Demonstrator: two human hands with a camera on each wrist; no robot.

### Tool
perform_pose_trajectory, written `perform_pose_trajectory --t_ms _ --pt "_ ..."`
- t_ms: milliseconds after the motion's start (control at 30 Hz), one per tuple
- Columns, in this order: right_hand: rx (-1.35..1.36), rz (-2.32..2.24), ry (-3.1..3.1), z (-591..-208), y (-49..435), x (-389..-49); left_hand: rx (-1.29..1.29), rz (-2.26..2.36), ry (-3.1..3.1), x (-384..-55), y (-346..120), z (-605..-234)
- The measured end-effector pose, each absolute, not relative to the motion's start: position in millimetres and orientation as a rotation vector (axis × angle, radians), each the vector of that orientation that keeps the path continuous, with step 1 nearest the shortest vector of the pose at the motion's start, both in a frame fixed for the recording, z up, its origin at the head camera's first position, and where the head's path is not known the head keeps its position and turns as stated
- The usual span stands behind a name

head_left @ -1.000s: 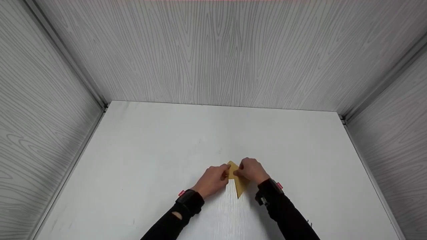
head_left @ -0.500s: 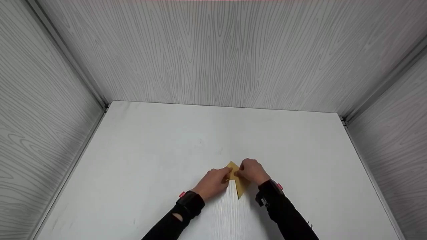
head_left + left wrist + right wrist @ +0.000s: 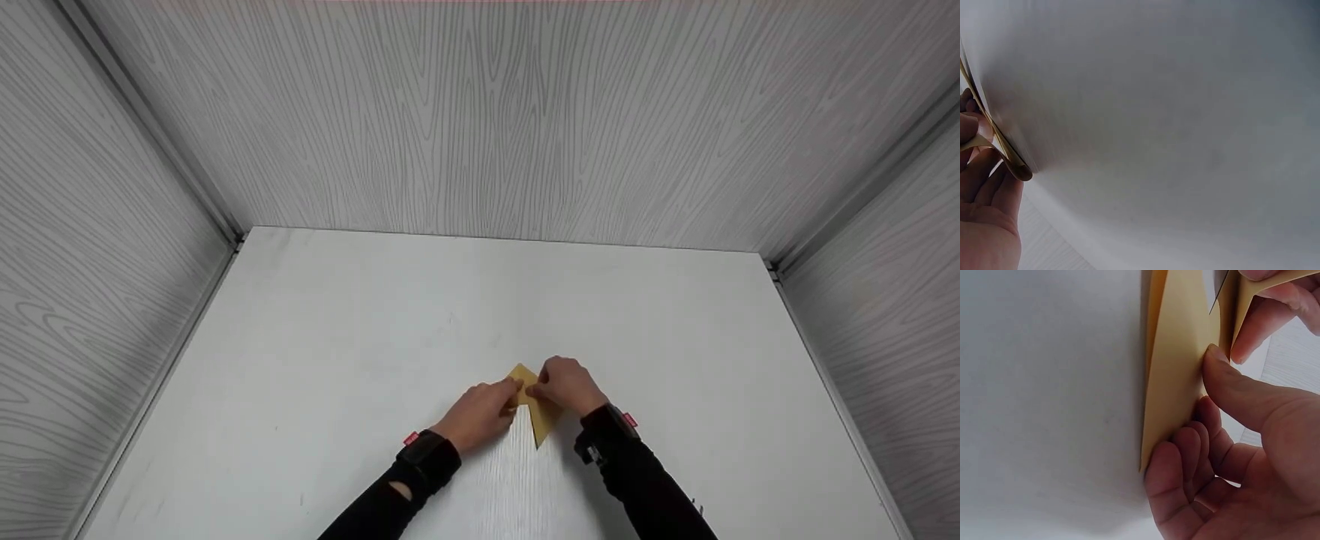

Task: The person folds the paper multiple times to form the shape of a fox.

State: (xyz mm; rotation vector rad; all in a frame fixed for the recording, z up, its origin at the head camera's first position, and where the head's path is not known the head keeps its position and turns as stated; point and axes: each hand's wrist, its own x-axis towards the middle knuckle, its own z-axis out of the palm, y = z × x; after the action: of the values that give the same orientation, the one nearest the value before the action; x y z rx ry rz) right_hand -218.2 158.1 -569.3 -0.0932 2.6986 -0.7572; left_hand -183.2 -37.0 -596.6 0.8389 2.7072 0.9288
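A folded piece of tan-yellow paper [image 3: 544, 421] is held between both hands near the front middle of the table. Its pointed flap hangs toward the wearer on the right side. My left hand [image 3: 476, 414] pinches the paper's left part with thumb and fingers. In the left wrist view that paper [image 3: 1015, 164] bends in a rounded curl at the fingertips. My right hand [image 3: 571, 385] pinches the right part. The right wrist view shows the thumb on the paper's face [image 3: 1176, 365], with the curled fingers behind its edge; layers stand slightly apart there.
A white tabletop [image 3: 337, 315] lies under the hands. Grey wood-grain panels rise at the back [image 3: 480, 120], the left [image 3: 97, 285] and the right [image 3: 885, 300]. Small dark marks [image 3: 697, 507] show beside the right sleeve.
My left hand has shifted slightly right and toward the wearer, its thumb farther over the paper. The right hand and the hanging flap have barely moved.
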Motion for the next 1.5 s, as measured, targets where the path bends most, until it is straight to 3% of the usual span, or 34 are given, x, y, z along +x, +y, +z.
perform_pose_trajectory --t_ms 900,1233,1500 --pt "-0.144 -0.781 2.695 -567 159 -216 0.927 0.743 2.600 -182 -37 -594" --pt "-0.142 -0.776 2.715 -570 157 -216 1.149 0.643 2.627 -183 -46 -597" --pt "-0.148 -0.745 2.768 -574 157 -208 1.134 0.733 2.657 -184 -50 -603"
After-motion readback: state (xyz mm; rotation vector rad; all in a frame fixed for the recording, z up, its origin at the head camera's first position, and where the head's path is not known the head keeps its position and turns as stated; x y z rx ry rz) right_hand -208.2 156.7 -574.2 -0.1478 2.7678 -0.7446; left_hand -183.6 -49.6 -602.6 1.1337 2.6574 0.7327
